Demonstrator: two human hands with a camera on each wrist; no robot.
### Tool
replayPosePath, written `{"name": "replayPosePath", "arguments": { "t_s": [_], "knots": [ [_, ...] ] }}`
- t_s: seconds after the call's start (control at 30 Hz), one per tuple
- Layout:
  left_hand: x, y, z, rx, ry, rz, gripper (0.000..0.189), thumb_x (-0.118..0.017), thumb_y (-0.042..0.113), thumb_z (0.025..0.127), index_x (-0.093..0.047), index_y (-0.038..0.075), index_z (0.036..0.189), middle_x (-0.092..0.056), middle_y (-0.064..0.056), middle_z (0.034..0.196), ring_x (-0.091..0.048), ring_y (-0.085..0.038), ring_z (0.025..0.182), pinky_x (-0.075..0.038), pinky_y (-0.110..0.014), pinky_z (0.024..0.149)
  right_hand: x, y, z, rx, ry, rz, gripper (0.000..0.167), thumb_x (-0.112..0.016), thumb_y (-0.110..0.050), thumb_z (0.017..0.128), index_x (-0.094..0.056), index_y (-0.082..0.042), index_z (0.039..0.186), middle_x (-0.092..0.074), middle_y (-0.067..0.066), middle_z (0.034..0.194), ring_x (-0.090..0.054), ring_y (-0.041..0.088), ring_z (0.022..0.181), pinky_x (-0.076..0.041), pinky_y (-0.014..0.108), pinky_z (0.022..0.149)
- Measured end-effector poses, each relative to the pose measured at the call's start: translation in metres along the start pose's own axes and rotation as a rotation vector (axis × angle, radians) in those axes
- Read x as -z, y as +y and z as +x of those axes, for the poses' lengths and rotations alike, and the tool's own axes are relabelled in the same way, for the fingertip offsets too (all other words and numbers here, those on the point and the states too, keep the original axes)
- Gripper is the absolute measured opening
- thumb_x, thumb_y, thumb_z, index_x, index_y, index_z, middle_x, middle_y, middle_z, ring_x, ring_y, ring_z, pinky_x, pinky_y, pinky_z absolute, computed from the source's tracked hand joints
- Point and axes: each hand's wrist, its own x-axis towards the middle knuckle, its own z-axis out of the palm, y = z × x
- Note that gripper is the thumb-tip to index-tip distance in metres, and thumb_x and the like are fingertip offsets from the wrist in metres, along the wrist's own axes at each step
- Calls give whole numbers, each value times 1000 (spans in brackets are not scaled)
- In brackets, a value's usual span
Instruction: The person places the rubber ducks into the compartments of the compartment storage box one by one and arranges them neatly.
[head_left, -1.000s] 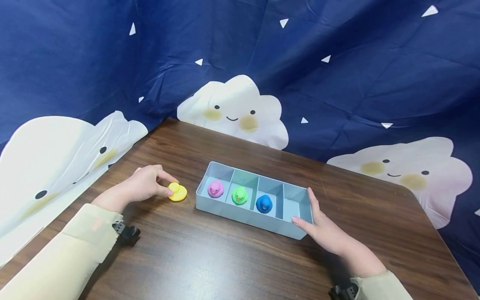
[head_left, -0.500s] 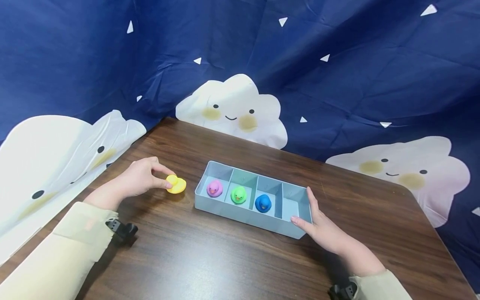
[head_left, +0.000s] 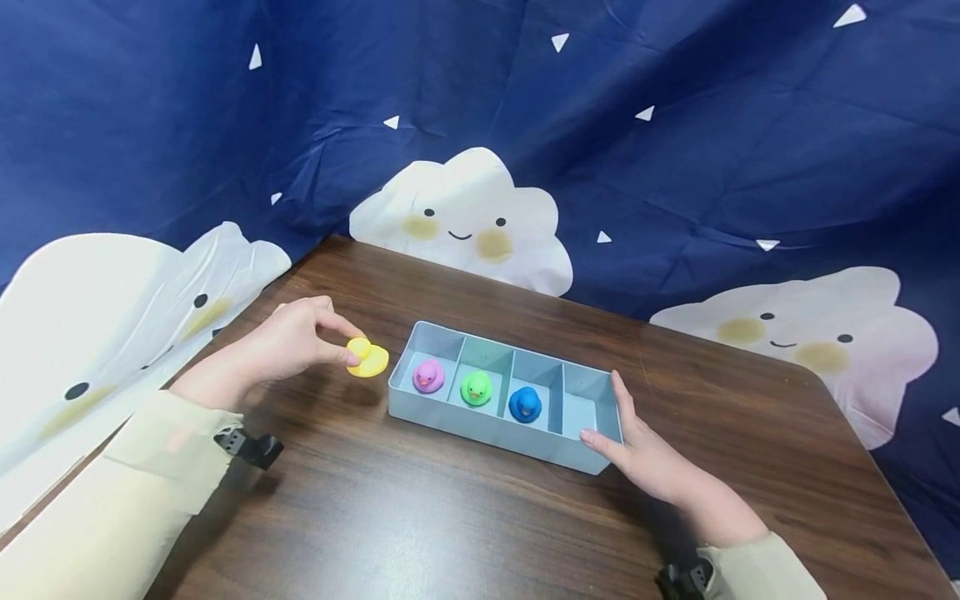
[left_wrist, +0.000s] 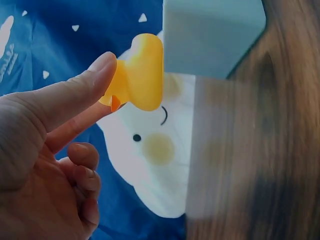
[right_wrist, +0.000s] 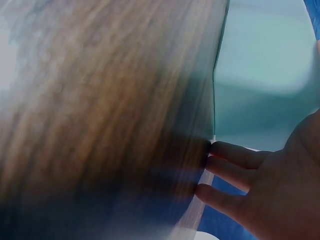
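Note:
My left hand pinches a yellow rubber duck by its head, above the table just left of the box. In the left wrist view the duck sits between thumb and forefinger, the other fingers curled back. A light blue divided box holds a pink duck, a green duck and a blue duck, each in its own compartment. The rightmost compartment is bare. My right hand holds the box's right end, thumb at the front rim. Its other fingers reach below the box wall.
The dark wood table has a rounded far right corner. Behind it hangs a blue curtain with white clouds. A black strap device sits on the left wrist; a similar one is on the right.
The left hand has lifted the yellow duck off the table and moved it up and slightly right, toward the box. The right hand and the box have stayed in place.

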Motion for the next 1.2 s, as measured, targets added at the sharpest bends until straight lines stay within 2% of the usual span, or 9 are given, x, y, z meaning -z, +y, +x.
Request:
{"name": "replayPosePath", "arguments": {
  "t_s": [0.23,0.47,0.6,0.73,0.9,1.2],
  "knots": [
    [-1,15,7,-64,13,26,33,-90,31,71,-81,15,99,-53,-3,79,-46,-23,73,-35,-37,66,0,0,2,4,-2,2,100,-55,-46,99,25,-20,153,0,35,157,-14,50,142,-18,67,106],
    [-2,26,15,-76,4,7,34,-90,31,72,-81,14,100,-54,-5,80,-45,-23,73,-35,-38,66,3,-2,2,1,1,-6,101,-56,-46,99,25,-19,153,-1,36,156,-15,50,142,-18,67,106],
    [-5,32,19,-116,10,4,33,-90,31,71,-81,15,98,-53,-4,78,-45,-22,72,-35,-37,65,3,-2,2,5,1,-13,100,-55,-46,99,25,-18,153,-2,35,156,-14,50,142,-18,66,107],
    [-10,38,24,-150,3,7,31,-90,31,72,-81,15,97,-55,-6,79,-47,-22,73,-34,-38,68,2,-2,2,1,-2,-14,100,-54,-48,99,25,-19,153,-2,35,157,-13,49,143,-17,66,107],
    [-14,47,30,-160,-16,5,31,-89,33,73,-81,16,97,-55,-5,80,-48,-21,77,-30,-40,73,0,-2,1,-6,2,-9,99,-54,-47,99,24,-20,154,-3,36,156,-13,49,143,-17,65,108],
    [-21,66,40,-184,-47,28,29,-87,37,75,-81,19,97,-53,-1,77,-47,-20,76,-30,-39,73,-2,0,-2,-3,12,-4,99,-54,-49,99,24,-19,154,0,34,157,-11,48,143,-17,65,108]
  ]
}}
